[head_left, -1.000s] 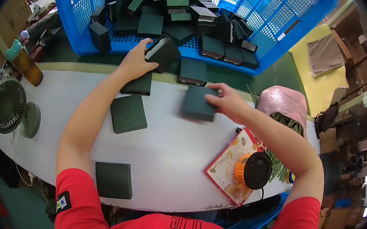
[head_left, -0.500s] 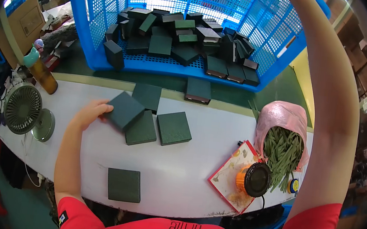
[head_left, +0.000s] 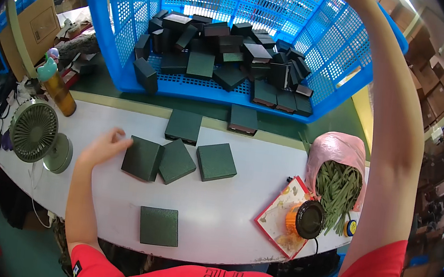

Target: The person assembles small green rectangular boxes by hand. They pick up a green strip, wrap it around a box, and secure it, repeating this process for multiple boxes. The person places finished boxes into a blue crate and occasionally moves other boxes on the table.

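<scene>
From my end I see the white bench (head_left: 247, 207) running across the scene from left to right. Beyond its far edge, on a green surface, I have a big blue basket (head_left: 183, 91) with perforated walls, and dark green boxes (head_left: 200, 65) lie heaped across its floor at all angles. The right forearm (head_left: 392, 130) rises along the right side and leaves my view at the top, so the right hand is hidden and I cannot tell its state. Also on the right, a pink bag (head_left: 336, 147) lies with its mouth toward me, spilling green strips (head_left: 337, 187). At the far left I make out a round-headed fan (head_left: 34, 131), with an amber bottle (head_left: 61, 95) behind it. Near right sits a red-edged board (head_left: 273, 216).

Of the hands, I see only the left hand (head_left: 103, 147), fingers loosely curled and gripping nothing, just beside the left box (head_left: 142, 158); I cannot tell whether they touch. That box meets the turned middle box (head_left: 177, 162). The right box (head_left: 216, 162) lies just beside it, the far box (head_left: 183, 126) just behind, another box (head_left: 243, 120) at the far edge, and the near box (head_left: 159, 226) well apart. On the board I see an orange, black-topped device (head_left: 310, 219); right of it, a small yellow-and-blue disc (head_left: 351, 227).
</scene>
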The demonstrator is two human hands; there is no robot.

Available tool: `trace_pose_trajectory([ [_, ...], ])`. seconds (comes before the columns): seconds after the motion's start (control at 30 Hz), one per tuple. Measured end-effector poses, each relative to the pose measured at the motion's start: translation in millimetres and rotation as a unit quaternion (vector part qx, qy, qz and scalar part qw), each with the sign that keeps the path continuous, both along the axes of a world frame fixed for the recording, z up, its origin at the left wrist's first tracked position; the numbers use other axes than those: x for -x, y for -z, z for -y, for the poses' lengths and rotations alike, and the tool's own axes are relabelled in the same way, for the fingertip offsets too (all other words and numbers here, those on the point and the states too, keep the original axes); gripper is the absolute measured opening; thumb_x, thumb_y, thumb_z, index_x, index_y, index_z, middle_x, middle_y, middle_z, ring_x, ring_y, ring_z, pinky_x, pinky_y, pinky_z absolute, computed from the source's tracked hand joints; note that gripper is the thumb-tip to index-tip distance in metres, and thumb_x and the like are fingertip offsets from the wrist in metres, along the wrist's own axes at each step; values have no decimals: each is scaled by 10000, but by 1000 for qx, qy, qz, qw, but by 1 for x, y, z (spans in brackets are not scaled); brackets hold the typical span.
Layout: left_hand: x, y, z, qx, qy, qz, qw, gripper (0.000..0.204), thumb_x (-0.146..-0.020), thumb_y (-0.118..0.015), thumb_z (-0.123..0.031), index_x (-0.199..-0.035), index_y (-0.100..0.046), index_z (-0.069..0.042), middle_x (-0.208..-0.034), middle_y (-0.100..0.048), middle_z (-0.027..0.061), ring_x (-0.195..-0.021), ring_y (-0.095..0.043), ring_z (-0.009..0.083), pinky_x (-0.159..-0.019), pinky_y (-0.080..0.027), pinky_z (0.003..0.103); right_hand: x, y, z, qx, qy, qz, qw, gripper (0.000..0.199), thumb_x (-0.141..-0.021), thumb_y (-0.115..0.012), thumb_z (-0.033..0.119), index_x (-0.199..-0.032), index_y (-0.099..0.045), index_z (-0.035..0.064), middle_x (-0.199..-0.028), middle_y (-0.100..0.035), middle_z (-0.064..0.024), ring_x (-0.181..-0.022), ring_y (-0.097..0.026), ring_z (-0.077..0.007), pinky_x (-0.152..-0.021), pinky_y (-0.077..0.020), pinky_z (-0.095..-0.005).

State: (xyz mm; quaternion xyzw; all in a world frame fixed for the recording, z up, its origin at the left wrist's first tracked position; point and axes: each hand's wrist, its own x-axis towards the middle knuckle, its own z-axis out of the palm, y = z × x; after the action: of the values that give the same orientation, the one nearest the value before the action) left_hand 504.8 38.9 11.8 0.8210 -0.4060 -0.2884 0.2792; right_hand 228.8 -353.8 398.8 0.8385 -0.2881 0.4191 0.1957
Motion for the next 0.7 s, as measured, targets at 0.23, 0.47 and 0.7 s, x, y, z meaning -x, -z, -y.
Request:
trace_pose_trajectory([
  [0.23, -1, -5, 60, 244, 23, 211, 946, 821, -853, -781, -365, -1505, -400, -43, -1529, -398, 252, -1427, -382, 393, -1169, -332, 460, 112, 79, -118, 220, -138, 58, 964, 416, -869, -819, 181, -1226, -645, 55, -1091, -695, -115, -964, -693, -224, -849, -559, -330],
  [0.47, 56, -50, 176, 295, 69, 285, 909, 1161, -665, -893, -386, -1603, -216, -283, -1650, -173, 211, -1491, -218, 475, -1177, -275, 602, 164, 99, -177, 261, -229, -28, 937, 409, -749, -859, -42, -1098, -651, 8, -968, -690, -101, -836, -638, -207, -747, -530, -304],
  [0.7, 111, -60, 264, 148, 83, 490, 855, 1243, -604, -915, -442, -1605, -182, -374, -1676, -151, 144, -1440, -256, 565, -1059, -299, 766, 129, 84, -125, 266, -255, 58, 928, 340, -752, -818, -28, -1049, -658, 16, -971, -681, -137, -883, -663, -275, -787, -526, -351],
])
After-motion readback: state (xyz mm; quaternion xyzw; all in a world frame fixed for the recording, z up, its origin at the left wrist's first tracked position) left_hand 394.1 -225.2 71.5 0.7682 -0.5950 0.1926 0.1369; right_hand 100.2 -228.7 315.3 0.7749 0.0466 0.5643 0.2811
